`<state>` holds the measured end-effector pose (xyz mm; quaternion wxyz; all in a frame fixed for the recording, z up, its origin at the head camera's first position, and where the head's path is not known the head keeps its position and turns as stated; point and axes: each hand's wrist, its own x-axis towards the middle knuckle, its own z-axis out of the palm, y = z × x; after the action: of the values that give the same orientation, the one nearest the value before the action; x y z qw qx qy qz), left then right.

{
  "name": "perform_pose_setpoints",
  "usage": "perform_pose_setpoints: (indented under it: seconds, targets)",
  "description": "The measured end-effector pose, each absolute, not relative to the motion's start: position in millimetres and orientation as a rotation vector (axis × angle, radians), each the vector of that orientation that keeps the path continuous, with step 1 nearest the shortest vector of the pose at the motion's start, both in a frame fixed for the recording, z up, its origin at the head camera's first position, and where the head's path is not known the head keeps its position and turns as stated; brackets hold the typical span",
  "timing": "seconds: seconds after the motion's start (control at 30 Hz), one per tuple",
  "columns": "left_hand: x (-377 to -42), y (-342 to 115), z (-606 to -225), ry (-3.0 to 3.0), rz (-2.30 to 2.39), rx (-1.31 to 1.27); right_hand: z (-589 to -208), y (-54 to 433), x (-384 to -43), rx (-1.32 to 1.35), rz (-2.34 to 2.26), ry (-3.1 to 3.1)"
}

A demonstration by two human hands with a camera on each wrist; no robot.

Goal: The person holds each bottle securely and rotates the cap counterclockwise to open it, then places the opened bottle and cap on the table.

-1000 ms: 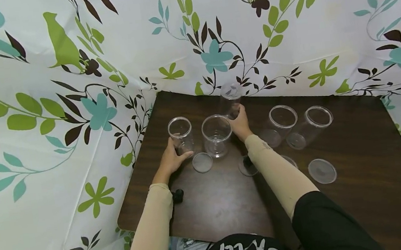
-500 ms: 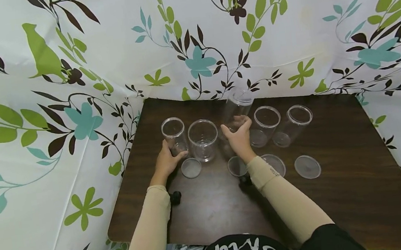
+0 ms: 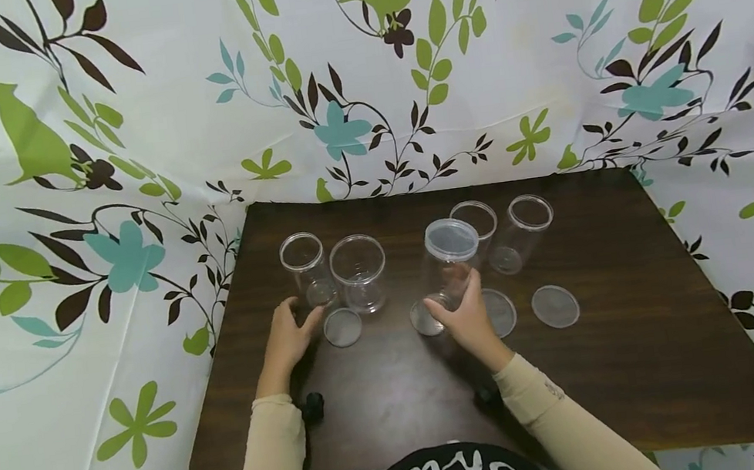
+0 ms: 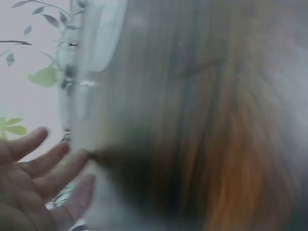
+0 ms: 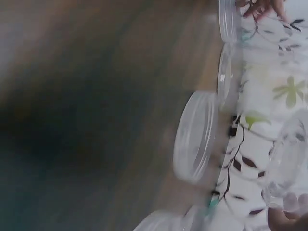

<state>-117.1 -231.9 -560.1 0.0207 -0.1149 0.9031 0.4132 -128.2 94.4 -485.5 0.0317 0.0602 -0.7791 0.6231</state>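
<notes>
In the head view my right hand (image 3: 468, 319) grips a clear plastic jar (image 3: 451, 240) by its side. A pale, translucent lid appears to cover its top. The right wrist view shows fingertips (image 5: 287, 216) against this jar (image 5: 288, 159). My left hand (image 3: 286, 344), fingers spread and holding nothing, is just in front of an uncapped clear jar (image 3: 302, 253). A wider uncapped jar (image 3: 357, 260) stands to the right of that one. A round clear lid (image 3: 342, 327) lies just right of my left hand. Another lid (image 3: 426, 317) is partly behind the held jar.
Two more uncapped jars stand at the back right, one (image 3: 476, 216) partly hidden by the held jar, the other (image 3: 530, 213) beside it. Further lids (image 3: 500, 312) (image 3: 556, 306) lie in front of them. Patterned cloth (image 3: 345, 76) hangs behind the dark wooden table (image 3: 643, 360).
My right hand has brought the lidded jar from the back of the table nearer and to the right. My left hand has drawn back from the left jar. The head view has shifted.
</notes>
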Motion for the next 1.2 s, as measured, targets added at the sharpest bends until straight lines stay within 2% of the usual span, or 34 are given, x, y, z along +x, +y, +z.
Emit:
perform_pose_setpoints:
  seconds: [0.1, 0.23, 0.4, 0.53, 0.8, 1.0, 1.2]
  targets:
    - [-95.5, -235.1, -543.0, 2.774, 1.036, -0.314, -505.7, 114.5, -126.6, 0.228, 1.976, -2.389]
    - [-73.6, -225.2, -507.1, 2.643, 0.788, -0.094, -530.4, 137.5, -123.2, 0.305, 2.009, -2.379]
    - [-64.3, -189.0, -478.9, 2.474, 0.96, 0.274, -539.0, 151.1, -112.6, 0.44, 2.009, -2.414]
    - [-75.1, -150.9, -476.4, 2.376, 1.307, 0.58, -537.4, 155.9, -108.4, 0.589, 2.09, -2.386]
    - [-99.4, -95.3, -478.6, 2.185, 1.98, 0.741, -522.8, 164.5, -97.0, 0.824, 1.941, -2.641]
    - [-107.2, -75.4, -485.7, 1.88, 2.125, 0.948, -524.2, 167.1, -94.2, 1.019, 1.976, -2.733]
    - [-109.8, -66.8, -492.1, 1.799, 2.204, 1.009, -527.3, 168.1, -97.1, 1.103, 1.996, -2.72]
